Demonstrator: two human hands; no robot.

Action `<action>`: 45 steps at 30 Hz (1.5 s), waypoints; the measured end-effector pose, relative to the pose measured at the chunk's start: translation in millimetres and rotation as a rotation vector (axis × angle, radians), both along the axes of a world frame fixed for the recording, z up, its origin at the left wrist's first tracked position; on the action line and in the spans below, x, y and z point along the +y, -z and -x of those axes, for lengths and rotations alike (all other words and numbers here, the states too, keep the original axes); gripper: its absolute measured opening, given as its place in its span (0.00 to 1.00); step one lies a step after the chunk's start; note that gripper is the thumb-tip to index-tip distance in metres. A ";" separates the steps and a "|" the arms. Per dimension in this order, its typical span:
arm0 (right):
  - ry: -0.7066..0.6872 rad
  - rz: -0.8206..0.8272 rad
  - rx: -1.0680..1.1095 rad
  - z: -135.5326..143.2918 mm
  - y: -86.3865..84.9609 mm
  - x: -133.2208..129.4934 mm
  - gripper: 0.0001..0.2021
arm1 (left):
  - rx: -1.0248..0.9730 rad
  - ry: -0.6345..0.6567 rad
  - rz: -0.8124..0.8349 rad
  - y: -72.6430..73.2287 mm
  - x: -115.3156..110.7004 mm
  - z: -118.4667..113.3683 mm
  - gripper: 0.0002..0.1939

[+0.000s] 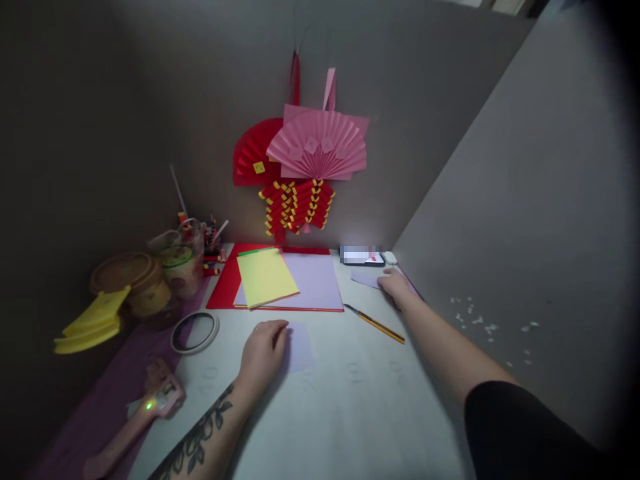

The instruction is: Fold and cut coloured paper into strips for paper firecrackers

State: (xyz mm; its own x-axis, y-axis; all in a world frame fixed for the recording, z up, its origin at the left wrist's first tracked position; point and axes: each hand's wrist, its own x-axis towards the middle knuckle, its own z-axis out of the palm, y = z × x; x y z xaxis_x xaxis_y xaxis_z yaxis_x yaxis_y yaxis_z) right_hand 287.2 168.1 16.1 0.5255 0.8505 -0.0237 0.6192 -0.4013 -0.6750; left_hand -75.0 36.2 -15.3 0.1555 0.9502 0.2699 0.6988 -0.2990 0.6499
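My left hand (263, 350) rests on the table with its fingers curled together at the left edge of a small lavender paper piece (301, 348). The part of that paper under the fingers is hidden. At the far right, my right hand (395, 287) reaches out, its fingertips closed at a lavender paper strip (364, 279) that lies partly beneath the hand. Between the two hands lies a utility knife (380, 327) with a yellow and black handle, its blade pointing to the far left.
Behind lie yellow paper (267, 277), lavender sheets (317, 280) and red card (223, 287). A phone (363, 255) stands at the back wall. On the left are a tape roll (195, 333), a pink glue gun (163, 397), cups (181, 267) and yellow strips (95, 323). Paper fans (320, 143) hang behind.
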 end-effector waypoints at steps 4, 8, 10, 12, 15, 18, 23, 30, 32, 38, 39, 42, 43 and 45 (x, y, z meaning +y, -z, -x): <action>-0.090 -0.069 -0.093 12.5 -0.4 -18.6 0.16 | 0.199 0.038 0.042 -18.9 -5.0 3.3 0.14; -0.476 -0.141 -0.056 64.9 4.8 -83.1 0.10 | 0.368 -0.010 0.214 -30.8 -5.9 10.8 0.27; -0.816 -0.211 -0.002 96.7 8.9 -123.5 0.09 | 0.374 -0.025 0.304 -30.4 -3.7 14.9 0.34; -1.099 -0.260 0.032 123.3 13.7 -156.7 0.10 | 0.342 -0.013 0.385 -27.4 -1.2 18.3 0.32; -1.197 -0.297 0.008 145.0 23.1 -180.9 0.12 | 0.294 0.020 0.416 -22.3 0.3 20.6 0.23; -1.162 -0.334 0.001 148.0 33.2 -182.0 0.13 | 0.250 0.027 0.309 -19.2 -0.4 18.7 0.18; -1.051 -0.362 0.209 142.2 39.1 -177.8 0.15 | 0.079 0.093 0.238 -15.0 0.7 11.4 0.13; -0.958 -0.531 0.191 136.0 40.0 -172.8 0.21 | -0.163 0.142 0.240 -13.8 -2.1 2.6 0.24; -0.933 -0.570 0.089 131.6 42.5 -169.0 0.19 | -0.265 0.204 0.376 -14.8 -6.2 -1.5 0.23; -0.895 -0.632 0.029 120.3 43.1 -162.5 0.14 | -0.309 0.129 0.354 -15.1 -10.8 -11.1 0.17; -0.890 -0.641 0.066 119.6 41.5 -163.0 0.14 | -0.357 0.087 0.337 -15.0 -10.3 -12.1 0.18; -0.866 -0.689 0.161 119.1 35.5 -165.4 0.15 | -0.611 0.109 0.497 -16.8 -10.3 -15.4 0.26; -0.856 -0.707 0.179 119.1 33.9 -166.1 0.15 | -0.699 0.146 0.601 -18.3 -11.1 -16.7 0.30; -0.840 -0.739 0.186 119.2 31.8 -166.9 0.14 | -0.824 0.204 0.779 -22.2 -13.5 -19.1 0.33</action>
State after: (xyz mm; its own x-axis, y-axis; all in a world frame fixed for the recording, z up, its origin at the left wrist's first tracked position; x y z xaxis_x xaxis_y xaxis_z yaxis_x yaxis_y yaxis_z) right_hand 168.0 1.2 -15.8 -0.1775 0.7701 0.6127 0.3701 0.6292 -0.6835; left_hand -56.0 22.7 6.9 0.3743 0.8814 -0.2880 -0.0394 0.3254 0.9447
